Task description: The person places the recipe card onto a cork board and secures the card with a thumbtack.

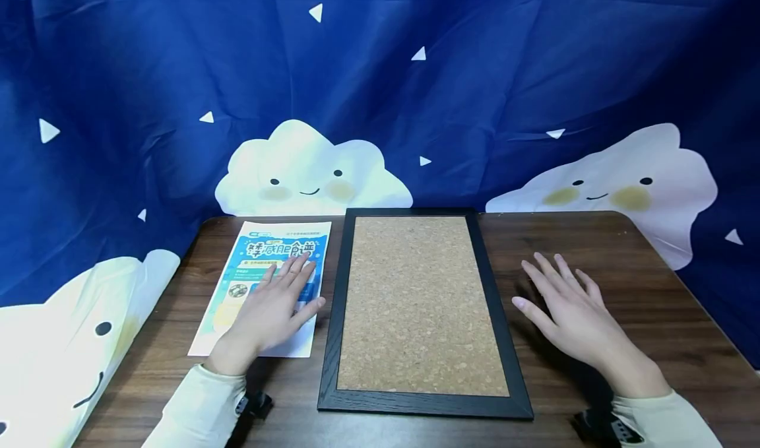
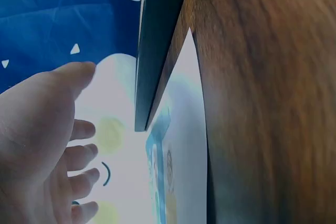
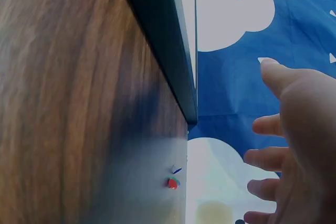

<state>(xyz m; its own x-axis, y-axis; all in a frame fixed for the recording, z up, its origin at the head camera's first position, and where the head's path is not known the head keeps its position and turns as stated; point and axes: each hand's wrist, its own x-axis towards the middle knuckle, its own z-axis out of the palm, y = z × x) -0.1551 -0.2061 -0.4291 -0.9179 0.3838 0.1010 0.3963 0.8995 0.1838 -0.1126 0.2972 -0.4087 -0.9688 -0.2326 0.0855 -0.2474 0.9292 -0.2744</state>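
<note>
A cork board [image 1: 424, 303] with a black frame lies flat in the middle of the table. To its left is a printed sheet [image 1: 279, 289] with a blue heading and large characters. My left hand [image 1: 267, 313] is over that sheet, fingers spread; the left wrist view shows a gap between hand and paper. Right of the board, my right hand [image 1: 572, 316] hovers above the wood with straight, parted fingers, holding nothing. Small coloured things, one red and green [image 3: 172, 183] and one white and blue [image 3: 176, 169], lie on the table in the right wrist view; the head view hides them.
The brown wooden table [image 1: 641, 263] has rounded far corners. Behind it hangs a blue curtain [image 1: 368, 72] printed with white clouds and triangles. Dark wrist devices [image 1: 255, 405] sit at both cuffs. The board's frame stands slightly proud of the tabletop.
</note>
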